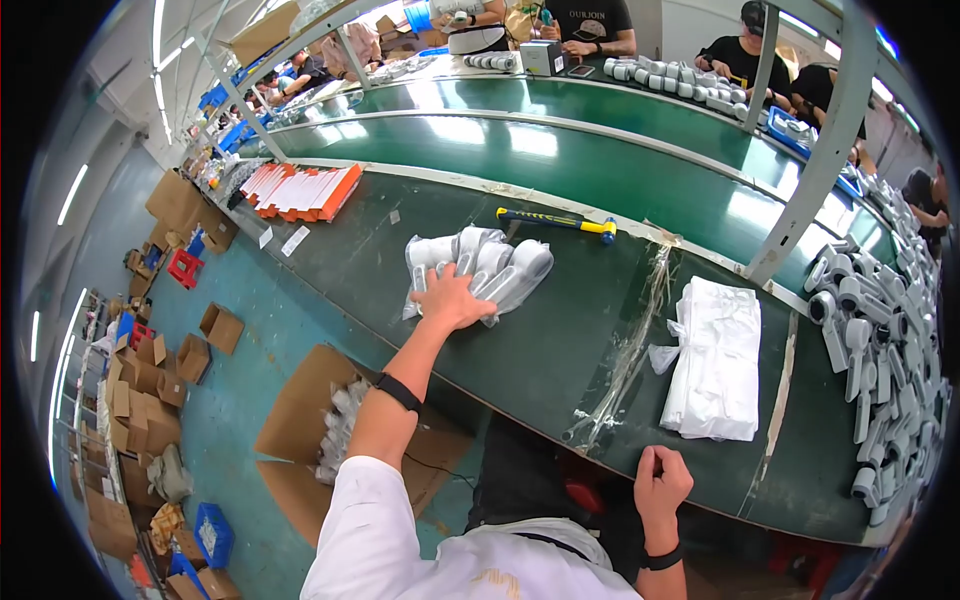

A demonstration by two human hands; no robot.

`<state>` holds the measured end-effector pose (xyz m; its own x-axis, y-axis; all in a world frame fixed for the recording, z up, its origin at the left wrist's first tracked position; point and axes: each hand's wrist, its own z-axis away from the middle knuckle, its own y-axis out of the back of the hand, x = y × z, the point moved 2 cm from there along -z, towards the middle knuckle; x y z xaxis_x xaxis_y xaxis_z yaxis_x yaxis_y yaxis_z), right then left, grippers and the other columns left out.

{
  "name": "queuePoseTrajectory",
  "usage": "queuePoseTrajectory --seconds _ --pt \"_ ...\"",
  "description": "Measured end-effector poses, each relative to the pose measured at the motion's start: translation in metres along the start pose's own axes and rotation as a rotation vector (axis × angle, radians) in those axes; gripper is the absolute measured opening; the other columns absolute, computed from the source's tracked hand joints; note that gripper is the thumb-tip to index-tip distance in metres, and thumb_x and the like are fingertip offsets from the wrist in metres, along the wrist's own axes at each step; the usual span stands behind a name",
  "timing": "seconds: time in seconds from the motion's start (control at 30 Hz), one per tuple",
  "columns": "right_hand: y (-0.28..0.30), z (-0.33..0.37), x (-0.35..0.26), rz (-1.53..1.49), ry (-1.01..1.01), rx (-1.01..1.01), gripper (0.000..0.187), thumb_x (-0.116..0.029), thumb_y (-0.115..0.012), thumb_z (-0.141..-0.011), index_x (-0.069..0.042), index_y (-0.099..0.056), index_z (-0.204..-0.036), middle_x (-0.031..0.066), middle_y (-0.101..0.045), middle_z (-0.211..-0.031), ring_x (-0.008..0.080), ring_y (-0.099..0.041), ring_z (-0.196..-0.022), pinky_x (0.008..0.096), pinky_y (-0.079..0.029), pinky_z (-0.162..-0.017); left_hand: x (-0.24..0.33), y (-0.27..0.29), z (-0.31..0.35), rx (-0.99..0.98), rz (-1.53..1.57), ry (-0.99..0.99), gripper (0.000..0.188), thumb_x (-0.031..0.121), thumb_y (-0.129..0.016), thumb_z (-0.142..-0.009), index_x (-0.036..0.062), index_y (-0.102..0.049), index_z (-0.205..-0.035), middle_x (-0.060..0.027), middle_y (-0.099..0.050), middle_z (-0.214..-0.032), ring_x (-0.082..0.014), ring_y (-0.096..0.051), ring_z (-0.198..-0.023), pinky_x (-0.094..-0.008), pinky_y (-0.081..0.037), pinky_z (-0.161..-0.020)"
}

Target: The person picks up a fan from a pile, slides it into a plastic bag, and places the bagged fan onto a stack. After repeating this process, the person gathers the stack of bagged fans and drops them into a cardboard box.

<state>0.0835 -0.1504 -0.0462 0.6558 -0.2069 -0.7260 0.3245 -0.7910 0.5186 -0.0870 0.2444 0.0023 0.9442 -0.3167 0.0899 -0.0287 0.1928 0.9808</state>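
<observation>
Left hand (452,299): fingers spread flat on bundle of bagged white parts (480,266), partly covering its near edge. Bundle lies on green counter (560,350), just before yellow-handled mallet (556,221). Right hand (662,480): fingers curled shut, empty, at counter's near edge, well right of bundle.

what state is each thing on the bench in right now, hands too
left hand: open, pressed flat on the bagged white parts
bagged white parts: bunched in a pile, lying flat
right hand: closed in a fist, empty, at the bench edge
mallet: lying flat, untouched
stack of white bags: flat, neatly piled
</observation>
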Motion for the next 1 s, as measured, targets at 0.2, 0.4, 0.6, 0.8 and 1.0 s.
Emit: queuePoseTrajectory --seconds 0.2,0.4,0.6,0.8,1.0 --pt "0.001 0.001 0.000 -0.012 -0.005 -0.001 0.007 -0.005 -0.068 -0.086 0.000 -0.064 -0.083 0.0088 -0.058 -0.067 0.0192 -0.054 -0.054 0.0308 -0.043 -0.052 -0.002 0.002 0.001 0.009 -0.006 -0.019 0.085 0.059 -0.071 -0.059 0.0141 -0.061 -0.131 -0.0086 -0.037 -0.147 -0.0352 -0.029 -0.138 -0.0724 -0.026 -0.102" --pt "0.000 0.002 0.001 -0.021 0.002 -0.002 0.008 -0.006 -0.067 -0.086 0.000 -0.063 -0.083 0.0094 -0.059 -0.068 0.0196 -0.055 -0.055 0.0308 -0.044 -0.053 -0.004 -0.002 0.003 0.071 0.007 -0.022 0.081 0.060 -0.072 -0.059 0.0142 -0.064 -0.126 -0.0077 -0.039 -0.147 -0.0348 -0.031 -0.137 -0.0724 -0.026 -0.101" --pt "0.000 0.003 0.005 -0.021 0.025 0.023 0.006 -0.005 -0.067 -0.085 -0.001 -0.064 -0.083 0.0091 -0.059 -0.068 0.0208 -0.056 -0.055 0.0315 -0.044 -0.052 -0.004 -0.004 0.007 0.134 0.055 -0.030 0.077 0.058 -0.071 -0.060 0.0164 -0.066 -0.125 -0.0072 -0.043 -0.144 -0.0321 -0.037 -0.134 -0.0721 -0.027 -0.099" --pt "-0.001 0.003 0.004 0.001 -0.014 -0.034 0.008 -0.007 -0.066 -0.088 0.001 -0.064 -0.085 0.0099 -0.061 -0.071 0.0192 -0.058 -0.058 0.0302 -0.046 -0.056 -0.048 -0.004 0.011 0.383 0.438 0.034 0.084 0.059 -0.078 -0.058 0.0024 -0.067 -0.119 -0.0152 -0.048 -0.138 -0.0334 -0.045 -0.128 -0.0582 -0.034 -0.104" --pt "-0.003 0.007 0.007 0.042 -0.093 -0.046 0.012 -0.010 -0.064 -0.091 0.002 -0.064 -0.087 0.0086 -0.062 -0.074 0.0161 -0.057 -0.062 0.0296 -0.046 -0.058 -0.138 0.012 0.065 0.581 0.800 0.035 0.078 0.052 -0.083 -0.057 -0.0004 -0.069 -0.113 -0.0227 -0.042 -0.145 -0.0372 -0.041 -0.132 -0.0494 -0.032 -0.107"
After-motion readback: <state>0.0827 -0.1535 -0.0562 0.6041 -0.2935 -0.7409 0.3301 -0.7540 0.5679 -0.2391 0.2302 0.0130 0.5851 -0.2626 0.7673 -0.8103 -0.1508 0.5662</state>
